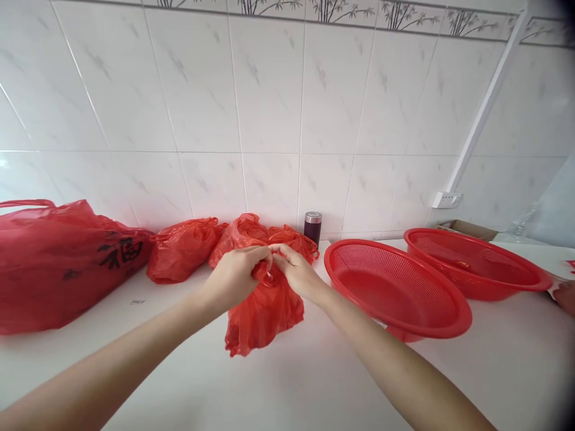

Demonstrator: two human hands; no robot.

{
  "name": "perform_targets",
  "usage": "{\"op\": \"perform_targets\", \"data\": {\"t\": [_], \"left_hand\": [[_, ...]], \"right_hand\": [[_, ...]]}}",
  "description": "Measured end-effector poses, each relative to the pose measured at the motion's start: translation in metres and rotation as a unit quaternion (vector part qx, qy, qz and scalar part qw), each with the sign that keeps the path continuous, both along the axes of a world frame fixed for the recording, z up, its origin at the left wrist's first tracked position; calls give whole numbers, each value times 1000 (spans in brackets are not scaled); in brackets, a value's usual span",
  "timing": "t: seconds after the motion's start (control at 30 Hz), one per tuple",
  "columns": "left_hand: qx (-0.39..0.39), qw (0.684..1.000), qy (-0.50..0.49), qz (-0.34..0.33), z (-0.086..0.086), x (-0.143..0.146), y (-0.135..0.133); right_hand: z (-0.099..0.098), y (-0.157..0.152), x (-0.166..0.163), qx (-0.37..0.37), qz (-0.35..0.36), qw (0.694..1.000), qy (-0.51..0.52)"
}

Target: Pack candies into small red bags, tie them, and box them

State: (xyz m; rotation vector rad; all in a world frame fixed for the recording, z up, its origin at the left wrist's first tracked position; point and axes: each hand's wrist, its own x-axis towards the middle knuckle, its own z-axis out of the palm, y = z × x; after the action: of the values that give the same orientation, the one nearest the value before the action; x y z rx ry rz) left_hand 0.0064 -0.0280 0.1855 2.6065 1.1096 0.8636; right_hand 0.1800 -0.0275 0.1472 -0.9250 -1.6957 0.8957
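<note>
Both hands meet at the gathered top of a red plastic bag [267, 317] in the middle of the white table. My left hand [240, 272] is closed on the bunched plastic from the left. From the right, my right hand [294, 269] pinches the same bunched neck. Below the fingers the bag hangs down and flares out; what it contains cannot be made out. Right behind the hands sit another red bag [245, 227] and a smaller red bag [300, 239], partly hidden.
To the left lie a tied red bag [184, 248] and a large red bag [54, 269] with black lettering. A dark tumbler [312, 227] stands by the tiled wall. Two red baskets, one nearer [465, 314] and one farther [541, 280], occupy the right, where another person's hand [565, 296] shows.
</note>
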Motion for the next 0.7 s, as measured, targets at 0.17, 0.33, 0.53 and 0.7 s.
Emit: {"op": "perform_targets", "data": {"t": [0.17, 0.33, 0.53, 0.7], "left_hand": [[128, 991, 31, 36, -19, -1, 5], [86, 996, 22, 21, -30, -10, 2], [-23, 999, 19, 26, -42, -25, -3], [-166, 983, -3, 82, -63, -59, -19]], "right_hand": [[-19, 6, -4, -125, 132, 975, 129], [-19, -4, -5, -208, 118, 951, 197], [-20, -8, -11, -142, 45, 970, 193], [-61, 22, 1, -130, -97, 963, 217]]}}
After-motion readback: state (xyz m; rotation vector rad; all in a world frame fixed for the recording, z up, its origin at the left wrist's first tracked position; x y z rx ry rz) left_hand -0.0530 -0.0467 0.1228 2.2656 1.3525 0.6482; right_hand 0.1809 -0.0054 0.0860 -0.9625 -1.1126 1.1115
